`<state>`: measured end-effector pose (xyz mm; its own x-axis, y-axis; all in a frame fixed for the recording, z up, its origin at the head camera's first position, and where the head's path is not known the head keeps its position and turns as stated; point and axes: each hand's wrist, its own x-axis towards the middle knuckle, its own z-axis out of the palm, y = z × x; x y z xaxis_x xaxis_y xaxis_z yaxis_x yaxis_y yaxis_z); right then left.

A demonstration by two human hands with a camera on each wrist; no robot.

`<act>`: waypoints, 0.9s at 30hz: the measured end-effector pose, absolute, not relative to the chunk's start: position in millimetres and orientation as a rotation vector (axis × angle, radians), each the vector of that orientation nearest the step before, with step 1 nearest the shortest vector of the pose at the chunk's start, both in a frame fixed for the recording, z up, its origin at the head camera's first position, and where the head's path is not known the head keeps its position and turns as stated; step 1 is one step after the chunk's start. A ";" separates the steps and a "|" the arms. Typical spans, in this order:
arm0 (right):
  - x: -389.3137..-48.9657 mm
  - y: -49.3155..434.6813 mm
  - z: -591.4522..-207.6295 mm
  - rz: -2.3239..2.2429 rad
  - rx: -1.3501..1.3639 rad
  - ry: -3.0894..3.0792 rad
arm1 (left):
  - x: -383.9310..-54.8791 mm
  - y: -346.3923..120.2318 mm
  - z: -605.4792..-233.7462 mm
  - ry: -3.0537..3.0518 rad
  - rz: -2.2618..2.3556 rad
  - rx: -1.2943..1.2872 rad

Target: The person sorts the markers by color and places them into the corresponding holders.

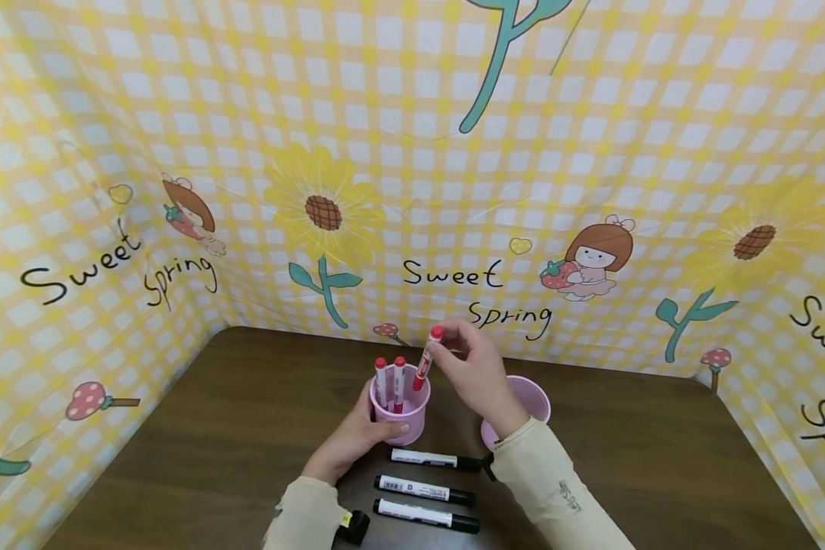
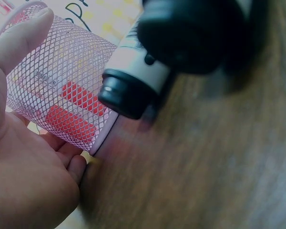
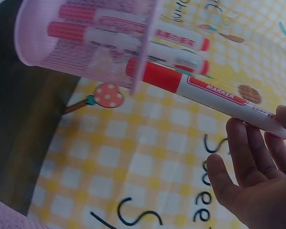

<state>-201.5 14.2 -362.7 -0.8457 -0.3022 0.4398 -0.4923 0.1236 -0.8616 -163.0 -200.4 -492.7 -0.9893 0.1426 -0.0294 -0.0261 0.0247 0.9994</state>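
Note:
A pink mesh pen cup (image 1: 418, 413) stands on the table with two red-capped markers (image 2: 71, 121) in it, caps down. My left hand (image 1: 349, 437) holds the cup from the left side, thumb across its front. Above the cup's right rim, my right hand (image 1: 480, 373) pinches a third red marker (image 3: 205, 95) near its upper end. That marker is tilted, with its red cap pointing down; in the right wrist view the cap end reaches just inside the cup's mouth.
A second pink mesh cup (image 1: 535, 399) stands behind the right forearm, which partly hides it. Three black-capped markers (image 1: 422, 458) lie in a row on the dark wooden table (image 1: 199, 443), nearer the body. Yellow checked cloth (image 1: 426, 198) hangs around the table.

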 end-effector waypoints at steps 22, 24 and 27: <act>-212.5 -4.1 -413.0 1.593 0.709 -2.458 | -162.9 -201.7 -492.6 2.121 2.108 0.158; -212.7 -4.4 -414.8 1.582 0.704 -2.476 | -163.0 -201.6 -491.7 2.123 2.109 0.164; -212.8 -4.4 -417.0 1.573 0.709 -2.496 | -163.4 -201.3 -490.9 2.121 2.113 0.173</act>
